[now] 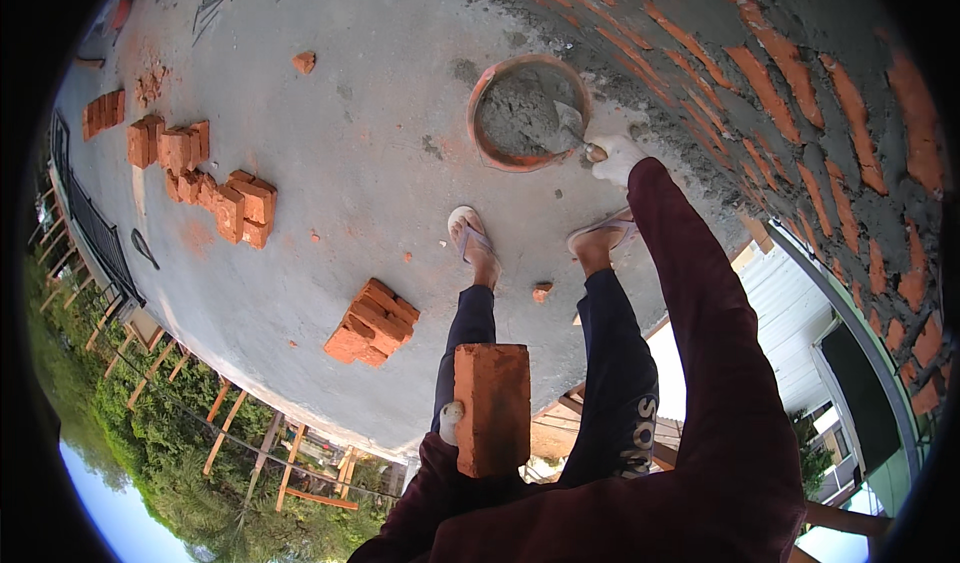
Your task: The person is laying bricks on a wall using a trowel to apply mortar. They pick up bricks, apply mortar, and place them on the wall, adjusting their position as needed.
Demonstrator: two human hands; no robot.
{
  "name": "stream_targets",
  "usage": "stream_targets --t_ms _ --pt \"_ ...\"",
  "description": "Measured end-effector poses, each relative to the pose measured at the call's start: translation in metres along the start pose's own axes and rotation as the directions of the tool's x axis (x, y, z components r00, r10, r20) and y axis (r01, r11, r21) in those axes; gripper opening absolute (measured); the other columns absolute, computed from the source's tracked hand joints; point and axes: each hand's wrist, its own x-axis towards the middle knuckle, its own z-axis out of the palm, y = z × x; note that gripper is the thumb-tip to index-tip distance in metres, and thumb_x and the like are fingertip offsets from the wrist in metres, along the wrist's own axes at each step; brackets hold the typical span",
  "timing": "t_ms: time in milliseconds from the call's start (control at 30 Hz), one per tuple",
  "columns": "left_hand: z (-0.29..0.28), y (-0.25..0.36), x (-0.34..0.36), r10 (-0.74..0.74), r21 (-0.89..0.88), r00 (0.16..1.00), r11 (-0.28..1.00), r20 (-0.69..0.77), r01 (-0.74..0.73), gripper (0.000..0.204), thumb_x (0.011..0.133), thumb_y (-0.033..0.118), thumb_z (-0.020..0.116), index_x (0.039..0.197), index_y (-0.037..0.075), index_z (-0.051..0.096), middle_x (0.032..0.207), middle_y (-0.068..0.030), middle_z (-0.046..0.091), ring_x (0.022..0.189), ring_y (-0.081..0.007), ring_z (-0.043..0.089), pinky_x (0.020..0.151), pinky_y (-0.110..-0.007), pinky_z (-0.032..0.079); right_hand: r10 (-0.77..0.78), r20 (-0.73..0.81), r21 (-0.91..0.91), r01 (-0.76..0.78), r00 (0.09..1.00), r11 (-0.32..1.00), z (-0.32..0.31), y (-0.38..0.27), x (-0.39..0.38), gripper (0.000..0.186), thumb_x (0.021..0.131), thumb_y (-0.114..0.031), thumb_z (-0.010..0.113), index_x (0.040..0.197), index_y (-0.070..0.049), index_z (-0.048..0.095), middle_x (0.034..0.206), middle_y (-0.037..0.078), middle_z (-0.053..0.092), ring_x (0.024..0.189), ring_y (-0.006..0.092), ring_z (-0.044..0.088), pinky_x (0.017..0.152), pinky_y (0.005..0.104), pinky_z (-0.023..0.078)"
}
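Observation:
My left hand (450,421), in a pale glove, grips a red brick (492,409) by its side, close to my body at the bottom of the view. My right hand (614,160), also in a pale glove, is closed on the handle of a trowel (568,125). The trowel's grey blade rests in wet grey mortar (515,108) inside a round reddish pan (478,136) on the concrete, just beyond my sandalled feet.
A partly mortared brick wall (855,128) rises along the right. Brick piles (370,323) lie near my left foot and farther left (245,208), with loose brick bits (304,61) about. The slab's edge (130,293) has railings and timber framing, with trees beyond.

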Motion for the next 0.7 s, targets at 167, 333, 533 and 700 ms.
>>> stream_targets --t_ms 167,333,533,700 --pt "0.039 0.048 0.015 -0.017 0.186 0.991 0.983 0.135 -0.009 0.073 0.093 0.057 0.061 0.150 0.011 0.050 0.140 -0.0151 0.061 0.119 -0.0366 0.064 0.100 -0.054 0.055 -0.154 0.010 -0.051 0.155 0.988 0.987 -0.046 -0.051 -0.172 0.038 0.074 -0.019 0.074 0.106 0.000 0.065 0.094 0.021 0.068 0.093 0.0392 0.068 0.082 0.0434 0.053" --pt "0.097 0.088 0.005 -0.102 0.337 0.951 0.942 0.293 -0.003 0.074 0.092 0.056 0.061 0.149 0.011 0.051 0.139 -0.0151 0.061 0.119 -0.0368 0.064 0.100 -0.054 0.055 -0.211 -0.123 -0.002 0.212 0.970 0.977 -0.137 -0.137 -0.458 0.023 0.078 -0.014 0.071 0.092 0.000 0.058 0.074 0.010 0.053 0.074 0.0243 0.060 0.072 0.0408 0.050" --pt "0.216 0.149 -0.026 -0.099 0.495 0.875 0.852 0.474 -0.172 0.074 0.091 0.056 0.062 0.149 0.010 0.051 0.139 -0.0151 0.062 0.118 -0.0370 0.064 0.099 -0.055 0.055 0.092 -0.550 0.124 -0.028 0.830 0.992 -0.222 -0.205 -0.731 0.023 0.077 -0.009 0.070 0.098 -0.006 0.064 0.068 -0.002 0.049 0.054 0.0106 0.052 0.049 0.0296 0.046" --pt "0.257 0.151 -0.048 -0.035 0.480 0.844 0.834 0.535 -0.270 0.075 0.090 0.057 0.062 0.148 0.010 0.052 0.138 -0.0146 0.063 0.117 -0.0370 0.065 0.098 -0.054 0.056 -0.139 -0.833 -0.308 -0.239 0.536 0.921 -0.287 -0.182 -0.765 0.019 0.076 -0.012 0.065 0.090 -0.002 0.056 0.068 0.014 0.048 0.064 0.0345 0.053 0.063 0.0427 0.046"
